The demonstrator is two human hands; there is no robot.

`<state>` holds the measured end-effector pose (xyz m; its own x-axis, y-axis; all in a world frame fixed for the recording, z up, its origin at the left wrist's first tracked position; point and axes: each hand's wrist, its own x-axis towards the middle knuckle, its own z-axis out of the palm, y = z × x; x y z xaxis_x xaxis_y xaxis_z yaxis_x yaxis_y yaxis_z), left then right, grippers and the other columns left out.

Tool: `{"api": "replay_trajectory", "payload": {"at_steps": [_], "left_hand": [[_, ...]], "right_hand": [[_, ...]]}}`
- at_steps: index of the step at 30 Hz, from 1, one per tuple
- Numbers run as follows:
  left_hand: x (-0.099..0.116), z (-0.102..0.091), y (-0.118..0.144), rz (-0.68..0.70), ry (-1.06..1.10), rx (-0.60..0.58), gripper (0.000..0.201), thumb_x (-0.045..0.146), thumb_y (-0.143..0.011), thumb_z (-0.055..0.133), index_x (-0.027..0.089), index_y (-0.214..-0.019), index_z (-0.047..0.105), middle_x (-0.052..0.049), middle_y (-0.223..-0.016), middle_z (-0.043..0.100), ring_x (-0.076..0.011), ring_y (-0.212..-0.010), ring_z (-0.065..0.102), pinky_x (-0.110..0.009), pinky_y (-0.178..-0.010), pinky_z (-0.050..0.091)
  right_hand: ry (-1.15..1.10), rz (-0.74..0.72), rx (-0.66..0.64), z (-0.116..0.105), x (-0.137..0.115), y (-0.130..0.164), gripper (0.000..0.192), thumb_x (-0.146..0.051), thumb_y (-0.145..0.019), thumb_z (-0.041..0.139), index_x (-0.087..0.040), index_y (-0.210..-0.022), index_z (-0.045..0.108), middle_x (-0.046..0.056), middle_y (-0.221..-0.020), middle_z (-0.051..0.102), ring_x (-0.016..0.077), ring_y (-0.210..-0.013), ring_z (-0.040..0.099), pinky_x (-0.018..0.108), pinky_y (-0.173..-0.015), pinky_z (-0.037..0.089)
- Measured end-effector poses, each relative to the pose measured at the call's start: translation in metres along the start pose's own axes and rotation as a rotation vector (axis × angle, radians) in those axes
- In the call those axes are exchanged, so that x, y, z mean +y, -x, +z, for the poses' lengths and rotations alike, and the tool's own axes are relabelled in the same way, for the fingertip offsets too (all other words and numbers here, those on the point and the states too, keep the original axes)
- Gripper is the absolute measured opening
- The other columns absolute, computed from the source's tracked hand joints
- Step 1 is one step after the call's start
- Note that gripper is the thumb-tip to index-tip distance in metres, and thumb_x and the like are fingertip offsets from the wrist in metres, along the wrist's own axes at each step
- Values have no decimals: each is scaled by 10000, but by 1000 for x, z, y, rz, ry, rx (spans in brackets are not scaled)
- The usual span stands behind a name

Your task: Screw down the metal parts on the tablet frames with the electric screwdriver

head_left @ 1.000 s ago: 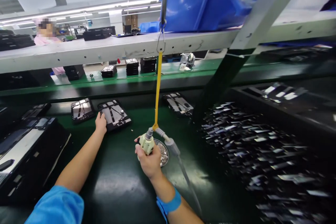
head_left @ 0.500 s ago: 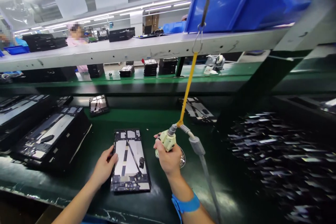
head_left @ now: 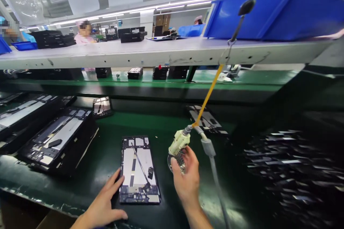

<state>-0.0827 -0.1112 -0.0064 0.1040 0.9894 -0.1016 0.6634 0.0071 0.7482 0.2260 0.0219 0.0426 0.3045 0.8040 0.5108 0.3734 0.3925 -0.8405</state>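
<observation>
A dark tablet chassis (head_left: 139, 170) with silver plates and a thin cable lies lengthwise on the green belt in front of me. My left hand (head_left: 106, 205) rests flat and open on the belt, its fingertips at the chassis's lower left edge. My right hand (head_left: 186, 179) is just right of the chassis, fingers loosely curled around the lower part of a cream electric screwdriver (head_left: 178, 142). The tool hangs from a yellow cord (head_left: 208, 93). A small round dish of screws (head_left: 176, 160) shows between thumb and fingers.
Black trays holding more chassis (head_left: 53, 139) stand at the left. Single chassis lie farther back (head_left: 102, 106) and behind the tool (head_left: 208, 120). A blurred heap of small dark parts (head_left: 295, 164) fills the right. Overhead, a grey shelf (head_left: 161, 53) carries a blue bin (head_left: 268, 10). A co-worker (head_left: 84, 32) is far back.
My left hand pulled a chassis from the back of the belt toward me, then slid down to its lower left edge. My right hand's grip on the screwdriver has loosened.
</observation>
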Motion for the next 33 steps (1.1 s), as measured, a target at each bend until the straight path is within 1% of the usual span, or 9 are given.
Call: {"api": "replay_trajectory", "payload": {"at_steps": [3, 6, 8, 11, 14, 19, 24, 28, 33], "left_hand": [[-15, -2, 5, 68, -21, 42, 863, 414, -760, 856, 380, -1543, 493, -63, -1633, 428, -331, -1502, 416, -498, -1248, 313], [-22, -6, 4, 109, -51, 86, 722, 459, -821, 797, 390, -1498, 554, -43, -1567, 523, -319, -1451, 494, -479, -1223, 363], [-21, -9, 2, 119, -73, 76, 682, 496, -845, 766, 392, -1488, 564, -32, -1563, 525, -313, -1446, 500, -477, -1217, 369], [-18, -12, -4, 132, -96, 55, 591, 520, -918, 673, 379, -1483, 572, -22, -1554, 528, -295, -1443, 503, -484, -1218, 360], [-19, -13, -8, 173, -108, 40, 532, 519, -947, 630, 381, -1460, 596, -7, -1535, 540, -290, -1417, 530, -482, -1199, 386], [-38, -7, -11, 285, -136, 48, 479, 501, -921, 654, 461, -1398, 632, 46, -1486, 575, -305, -1353, 586, -473, -1145, 469], [-44, -17, -22, 360, -130, 76, 427, 484, -891, 691, 508, -1318, 684, 72, -1415, 652, -291, -1254, 677, -413, -1080, 552], [5, -60, -29, 422, -77, 111, 307, 456, -933, 657, 426, -1223, 755, 35, -1252, 763, -247, -1127, 749, -337, -1014, 604], [127, -148, -15, 724, -5, 107, 290, 270, -1011, 556, 319, -1210, 761, -37, -1225, 767, -213, -1126, 739, -335, -1007, 609]], "right_hand": [[75, 3, -86, -21, 10, 40, 396, -393, -926, 642, -204, -1273, 613, 140, -1183, 700, 259, -1002, 719, 440, -922, 606], [164, 128, -479, -38, 7, 76, 336, -391, -920, 642, -215, -1203, 680, 81, -977, 739, 204, -716, 702, 355, -718, 622], [243, 203, -690, -43, -4, 90, 456, -373, -886, 675, -220, -1316, 655, 91, -1045, 753, 212, -746, 715, 366, -778, 624], [379, 249, -859, -43, -23, 95, 689, -339, -798, 764, -261, -1455, 572, 134, -1319, 699, 285, -1033, 733, 413, -992, 571], [430, 266, -964, -40, -35, 89, 767, -273, -782, 768, -291, -1506, 513, 123, -1416, 655, 308, -1196, 684, 403, -1049, 518], [402, 256, -1024, -36, -34, 77, 656, -254, -807, 771, -266, -1431, 570, 32, -992, 778, 241, -922, 722, 302, -858, 514], [421, 163, -1067, -42, -46, 61, 695, -321, -774, 851, -264, -1415, 588, 11, -919, 775, 230, -867, 720, 259, -761, 492], [352, -28, -1049, -68, -97, 28, 521, -382, -841, 794, -285, -1335, 657, 25, -989, 776, 216, -875, 723, 270, -779, 523], [217, -376, -895, -115, -199, -27, 386, -425, -980, 594, -258, -1316, 682, 61, -986, 784, 221, -903, 724, 373, -837, 593]]}}
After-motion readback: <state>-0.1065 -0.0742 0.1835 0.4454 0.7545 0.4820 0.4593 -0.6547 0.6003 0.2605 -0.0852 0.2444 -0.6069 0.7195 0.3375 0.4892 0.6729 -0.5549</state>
